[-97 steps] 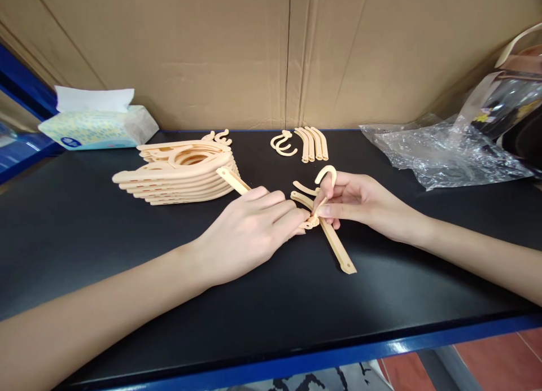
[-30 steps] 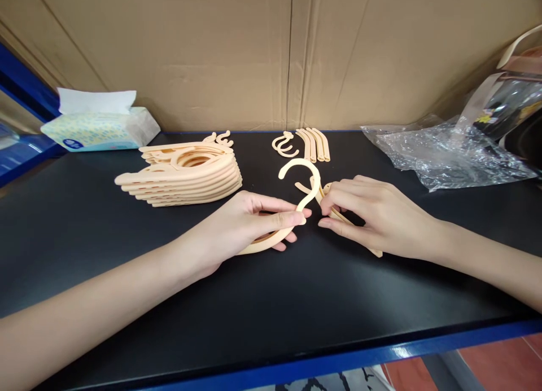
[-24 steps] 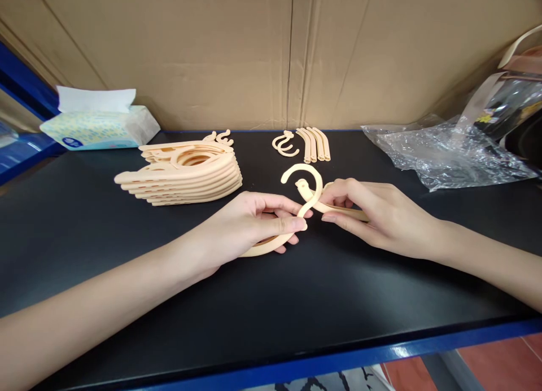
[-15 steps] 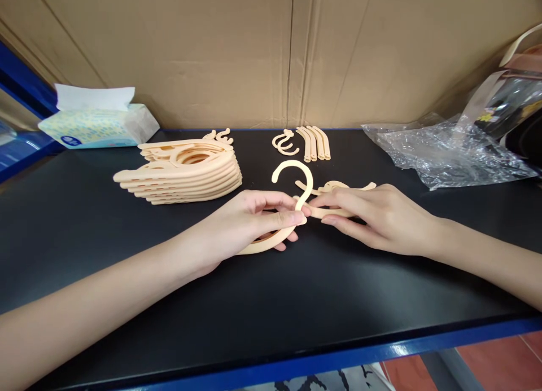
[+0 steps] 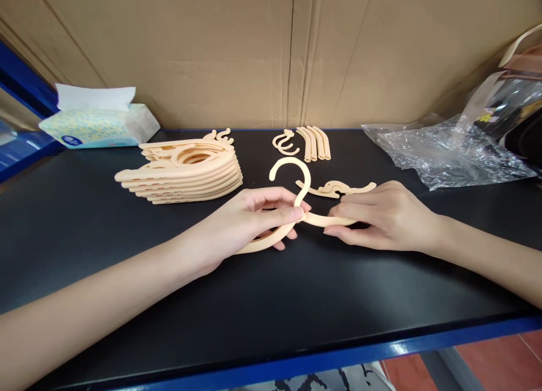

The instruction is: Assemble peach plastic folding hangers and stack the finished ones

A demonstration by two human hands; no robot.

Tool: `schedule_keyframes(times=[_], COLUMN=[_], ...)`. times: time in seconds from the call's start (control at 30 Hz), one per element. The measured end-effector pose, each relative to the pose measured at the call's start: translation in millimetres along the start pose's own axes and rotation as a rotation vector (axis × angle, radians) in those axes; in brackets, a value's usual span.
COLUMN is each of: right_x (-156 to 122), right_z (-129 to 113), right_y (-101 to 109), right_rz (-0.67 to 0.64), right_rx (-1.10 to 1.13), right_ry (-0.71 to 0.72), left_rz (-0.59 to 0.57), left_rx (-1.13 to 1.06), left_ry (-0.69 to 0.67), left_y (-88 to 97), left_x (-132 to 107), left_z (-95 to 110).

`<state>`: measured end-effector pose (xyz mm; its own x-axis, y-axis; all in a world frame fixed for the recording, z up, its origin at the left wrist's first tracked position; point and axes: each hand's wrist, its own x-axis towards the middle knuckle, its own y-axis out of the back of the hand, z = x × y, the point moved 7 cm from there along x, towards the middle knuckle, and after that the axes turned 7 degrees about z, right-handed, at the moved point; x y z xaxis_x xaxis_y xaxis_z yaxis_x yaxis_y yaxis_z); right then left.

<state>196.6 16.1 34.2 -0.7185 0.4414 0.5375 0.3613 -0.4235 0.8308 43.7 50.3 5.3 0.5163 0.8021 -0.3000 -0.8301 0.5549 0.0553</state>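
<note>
My left hand [image 5: 249, 222] is closed on the left arm and hook base of a peach plastic hanger [image 5: 292, 176], whose hook curls up behind my fingers. My right hand [image 5: 381, 216] pinches the hanger's right arm [image 5: 322, 220], which lies low on the black tabletop [image 5: 84, 238] and meets the hook base at my left thumb. A loose peach piece [image 5: 339, 188] lies just behind my right fingers.
A stack of finished peach hangers [image 5: 182, 174] sits back left. Loose hooks [image 5: 283, 143] and arm pieces [image 5: 315, 143] lie at the back centre. A tissue pack [image 5: 97, 123] is far left, crumpled clear plastic [image 5: 444, 151] far right, cardboard [image 5: 254, 47] behind.
The hook now stands upright in my left hand. My right hand has swung the right arm piece down and outward to lie flat beside the hook base.
</note>
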Motion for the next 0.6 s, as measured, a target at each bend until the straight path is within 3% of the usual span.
schedule_keyframes(times=[0.6], right_x=[3.0], right_z=[-4.2], right_y=[3.1], right_rz=[0.063], right_rx=[-0.068], right_ry=[0.067], left_rz=[-0.010], left_rx=[0.025], left_ry=[0.038], left_y=[1.7], left_x=[-0.3], left_z=[-1.7])
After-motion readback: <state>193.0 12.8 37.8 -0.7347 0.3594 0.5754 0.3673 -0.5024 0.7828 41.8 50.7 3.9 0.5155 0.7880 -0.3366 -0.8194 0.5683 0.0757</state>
